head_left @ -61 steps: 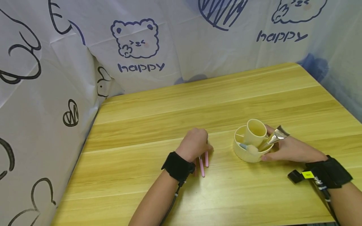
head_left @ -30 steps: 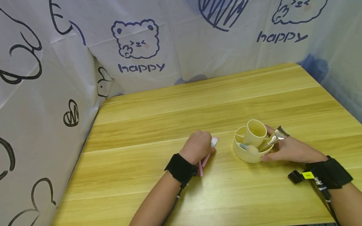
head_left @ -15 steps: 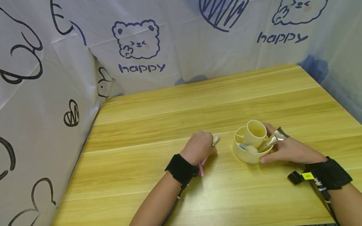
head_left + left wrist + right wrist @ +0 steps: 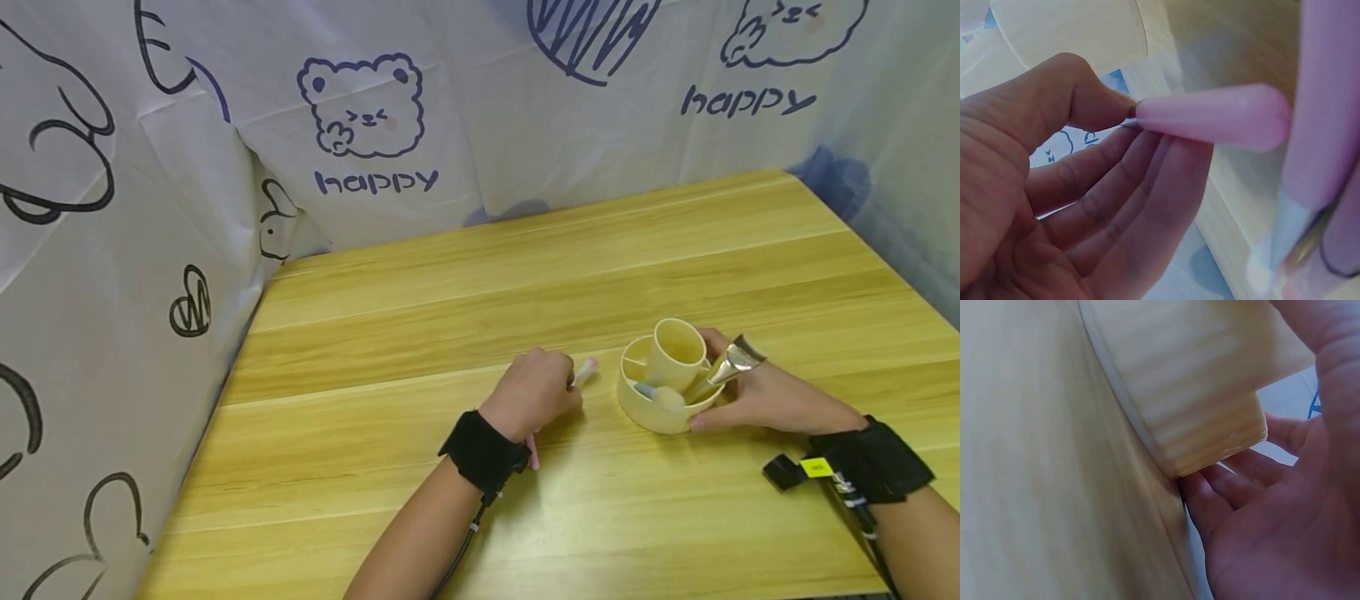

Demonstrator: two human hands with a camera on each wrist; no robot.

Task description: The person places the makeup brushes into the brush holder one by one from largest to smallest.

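Note:
My left hand (image 4: 534,390) pinches a pink-handled makeup brush (image 4: 1210,115) between thumb and fingers, just above the table. Its pale, pink-tipped bristle end (image 4: 588,370) points right toward a cream round brush holder (image 4: 651,415). Other pink-handled brushes (image 4: 1325,94) lie close by in the left wrist view; in the head view only one handle end (image 4: 533,452) shows below the wrist. My right hand (image 4: 776,396) grips the holder's right side, thumb in front and fingers behind. A brush with a gold ferrule (image 4: 733,363) and a pale fluffy brush (image 4: 667,397) lean in it.
The holder has a tall round cup (image 4: 678,342) and lower divided compartments around it. A wood-grain table (image 4: 420,317) lies beneath, with white drawn-on cloth (image 4: 480,108) behind and at the left. Black bands with cables circle both wrists.
My left hand has shifted slightly right and picked up the pink-handled brush, whose bristle end now swings out toward the holder. My right hand and the holder have stayed in place.

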